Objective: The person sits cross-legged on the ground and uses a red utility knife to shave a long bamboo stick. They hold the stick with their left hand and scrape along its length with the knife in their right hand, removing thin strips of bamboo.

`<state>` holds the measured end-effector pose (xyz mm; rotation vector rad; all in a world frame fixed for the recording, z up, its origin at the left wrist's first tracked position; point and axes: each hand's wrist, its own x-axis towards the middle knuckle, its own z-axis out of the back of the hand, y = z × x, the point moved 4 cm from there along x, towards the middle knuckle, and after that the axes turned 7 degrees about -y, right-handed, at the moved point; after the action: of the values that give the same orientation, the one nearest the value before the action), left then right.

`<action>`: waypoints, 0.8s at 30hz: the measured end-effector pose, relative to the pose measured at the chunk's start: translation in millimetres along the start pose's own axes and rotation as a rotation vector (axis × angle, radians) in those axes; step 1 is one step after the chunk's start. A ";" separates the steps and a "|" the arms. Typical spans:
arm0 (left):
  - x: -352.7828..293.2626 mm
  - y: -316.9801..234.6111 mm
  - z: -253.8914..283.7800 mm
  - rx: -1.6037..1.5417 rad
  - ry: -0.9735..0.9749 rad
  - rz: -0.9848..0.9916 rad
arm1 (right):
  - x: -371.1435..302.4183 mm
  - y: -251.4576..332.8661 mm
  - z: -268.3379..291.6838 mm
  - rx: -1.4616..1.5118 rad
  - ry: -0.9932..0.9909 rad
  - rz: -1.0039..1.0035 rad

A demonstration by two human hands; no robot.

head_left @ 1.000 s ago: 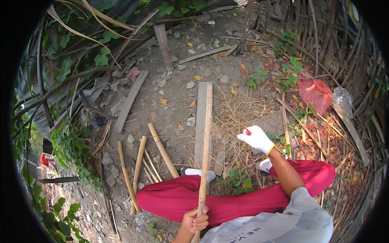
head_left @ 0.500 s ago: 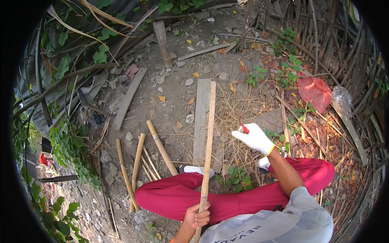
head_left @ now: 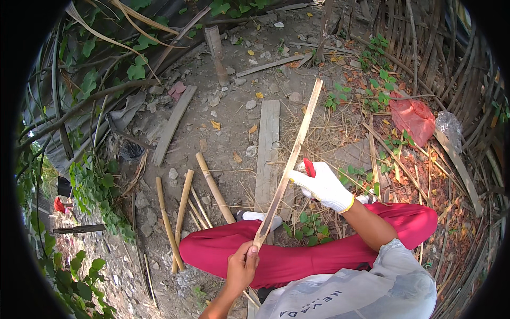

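Observation:
A long split bamboo strip (head_left: 289, 167) runs slantwise from near my lap up to the right, its pale inner face with dark patches upward. My bare left hand (head_left: 242, 264) is closed round its lower end. My right hand (head_left: 328, 187), in a white knit glove, is closed on a small red-handled tool (head_left: 309, 168); its blade, if any, cannot be made out. The glove's thumb and fingertips are at the strip's right edge, around its middle. My legs, in dark red trousers (head_left: 319, 260), are spread beneath the strip.
Several bamboo poles (head_left: 214, 186) lean by my left knee. A grey plank (head_left: 267, 143) lies on the dirt ahead, with another plank (head_left: 174, 125) to its left. A wooden post (head_left: 217, 56) stands farther off. At the right are a red plastic bag (head_left: 411, 119) and a stick fence (head_left: 446, 58).
The bamboo strip has tilted to the right and turned, showing its inner face. My left hand has shifted left and up slightly. My gloved right hand has come down to the strip.

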<state>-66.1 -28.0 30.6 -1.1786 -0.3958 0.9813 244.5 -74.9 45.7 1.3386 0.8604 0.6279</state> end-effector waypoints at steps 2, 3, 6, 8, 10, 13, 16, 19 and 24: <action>4.7 -24.7 16.4 0.208 -0.055 -0.195 | -7.4 14.8 -4.0 -0.009 0.004 -0.036; 7.6 -36.3 22.4 0.306 -0.084 -0.303 | -10.8 21.9 -5.3 0.059 -0.011 -0.014; 19.4 -70.4 37.1 0.451 -0.138 -0.488 | -17.6 31.5 -6.4 0.212 -0.053 0.037; 28.6 -84.4 44.2 0.506 -0.123 -0.513 | -19.3 30.8 0.7 0.243 -0.085 0.043; 34.6 -91.1 47.5 0.555 -0.190 -0.606 | -19.1 33.4 0.8 0.328 -0.118 0.041; 49.2 -102.9 46.4 0.622 -0.256 -0.736 | -19.8 41.1 5.6 0.438 -0.166 0.072; 74.7 -114.9 38.6 0.690 -0.297 -0.884 | -17.4 50.8 17.0 0.540 -0.225 0.134; 96.6 -130.9 29.0 0.733 -0.354 -1.036 | -19.5 62.4 29.3 0.582 -0.300 0.236; 128.2 -150.6 4.2 0.670 -0.415 -1.156 | -26.5 96.4 50.8 0.332 -0.539 0.449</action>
<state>66.1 70.5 140.0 -0.0206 -0.8603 0.2472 279.8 -110.7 145.9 1.9136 0.2240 0.4342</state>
